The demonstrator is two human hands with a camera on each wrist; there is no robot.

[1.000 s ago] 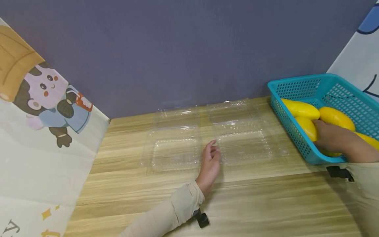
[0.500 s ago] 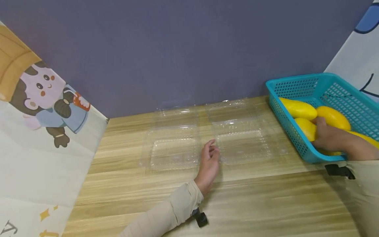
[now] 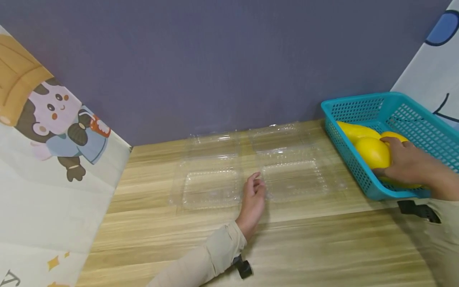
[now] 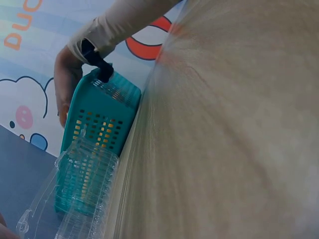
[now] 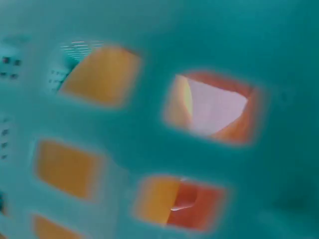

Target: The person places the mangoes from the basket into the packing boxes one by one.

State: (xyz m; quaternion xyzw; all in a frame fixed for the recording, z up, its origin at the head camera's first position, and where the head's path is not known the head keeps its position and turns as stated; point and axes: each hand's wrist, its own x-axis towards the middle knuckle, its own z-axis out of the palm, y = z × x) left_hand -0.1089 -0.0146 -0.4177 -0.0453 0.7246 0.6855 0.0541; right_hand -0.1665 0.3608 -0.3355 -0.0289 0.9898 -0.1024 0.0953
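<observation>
In the head view, my right hand (image 3: 412, 165) reaches into the turquoise basket (image 3: 331, 123) and grips a yellow mango (image 3: 373, 152), thumb on its near side and fingers over its far side. Other mangoes (image 3: 356, 130) lie under and behind it. My left hand (image 3: 254, 199) rests on the table, fingers loosely curled and holding nothing, between two clear plastic clamshell boxes. The left box (image 3: 211, 187) and the right box (image 3: 294, 177) both lie with lids folded back; my left fingertips are right at the right box's edge. The right wrist view shows mostly basket wall up close.
A wood-grain table (image 3: 322, 247) carries everything. Behind the boxes rises a grey-purple wall (image 3: 215, 67). Cartoon-printed panels flank it, the left panel (image 3: 43, 199) beside the table edge and another behind the basket. Each wrist wears a black strap mount (image 3: 244, 268).
My right hand has closed round a mango and raised it a little above the others in the basket. My left hand and the clear boxes stay where they were.
</observation>
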